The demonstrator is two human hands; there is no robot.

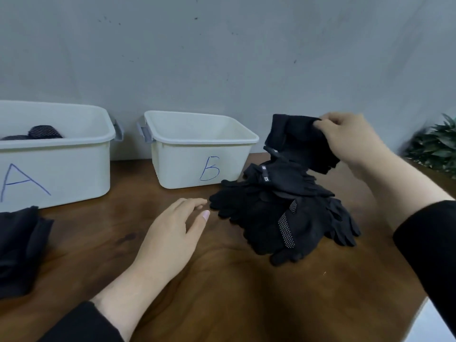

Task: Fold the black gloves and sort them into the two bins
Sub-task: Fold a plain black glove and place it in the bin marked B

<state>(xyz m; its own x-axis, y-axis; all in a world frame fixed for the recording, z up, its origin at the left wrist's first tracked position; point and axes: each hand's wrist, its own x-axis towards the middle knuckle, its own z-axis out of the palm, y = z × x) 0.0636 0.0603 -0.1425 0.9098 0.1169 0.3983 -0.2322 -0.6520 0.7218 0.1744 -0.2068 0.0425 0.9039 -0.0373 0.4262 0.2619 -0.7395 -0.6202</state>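
A heap of several black gloves [283, 213] lies on the wooden table [222, 292] to the right of centre. My right hand [350, 139] pinches the cuff of one black glove [296, 139] and holds it up above the heap, just right of bin B. My left hand [172, 233] hovers over the table with fingers relaxed, its tips close to the heap's left edge, holding nothing. White bin B [197, 149] stands behind the heap and looks bare inside. White bin A [49, 154] at the left holds folded dark gloves [44, 133].
More black fabric [19, 248] lies at the table's left edge in front of bin A. A green plant [436, 144] stands at the far right. A grey wall rises right behind the bins. The table's right front corner shows at the lower right.
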